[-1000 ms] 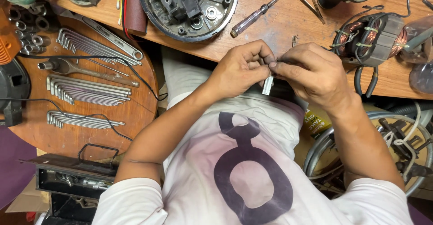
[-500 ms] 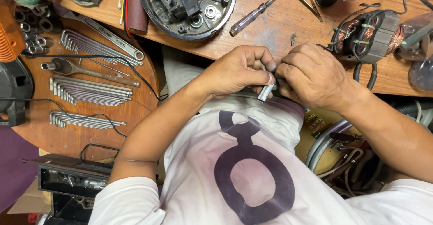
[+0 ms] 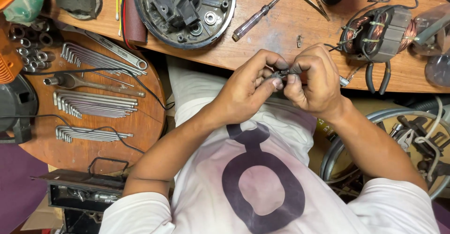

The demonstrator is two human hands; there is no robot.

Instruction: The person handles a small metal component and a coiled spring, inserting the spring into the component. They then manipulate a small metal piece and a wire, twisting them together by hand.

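Observation:
My left hand (image 3: 246,91) and my right hand (image 3: 315,80) meet fingertip to fingertip just in front of the wooden workbench (image 3: 281,46), above my white shirt. Together they pinch a small dark metal part (image 3: 282,72), mostly hidden by the fingers. A short silver tip (image 3: 344,80) pokes out at the right side of my right hand. On the bench beyond my right hand sits a copper-wound motor stator (image 3: 380,27) with loose black leads. A tiny metal piece (image 3: 299,41) lies on the bench just above my hands.
A round dark motor housing (image 3: 183,9) and a screwdriver (image 3: 257,17) lie on the bench. On a round wooden table (image 3: 93,142) at left lie hex key sets (image 3: 93,103), a ratchet wrench (image 3: 89,85) and sockets (image 3: 28,49). An open toolbox (image 3: 84,189) stands below.
Both hands have shifted slightly right and up to the bench edge. The small silvery piece that hung below the fingers is now tucked between the fingertips.

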